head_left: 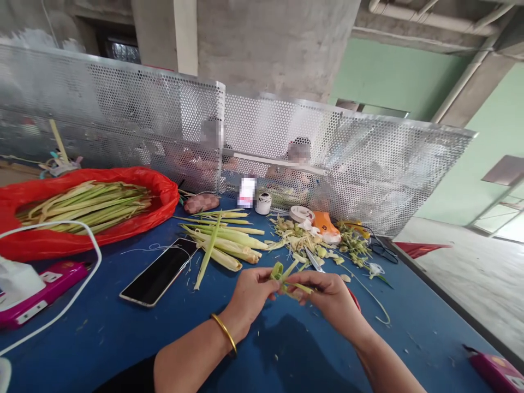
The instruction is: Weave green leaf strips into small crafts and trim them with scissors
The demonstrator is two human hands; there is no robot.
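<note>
Close above the blue table (196, 338), my left hand (249, 297) pinches a partly looped and folded green leaf strip (278, 269). My right hand (333, 300) is closed on the same strip, its thumb and fingers gripping a pale end on the right side. Behind my right hand lies a pair of scissors (314, 261); the blades show, and a bit of red beside the hand may be the handle. Husk-like green leaves (229, 240) lie in a pile just beyond my left hand. One narrow leaf (209, 251) rests across them.
A red plastic bag (159, 218) full of long leaf strips stands left, near a black-screened phone (159, 273) and a magenta power strip (45, 297). Leaf scraps (292, 232), a tape roll (302, 214) and an orange packet (325, 226) lie ahead. People sit behind a perforated metal screen (262, 120).
</note>
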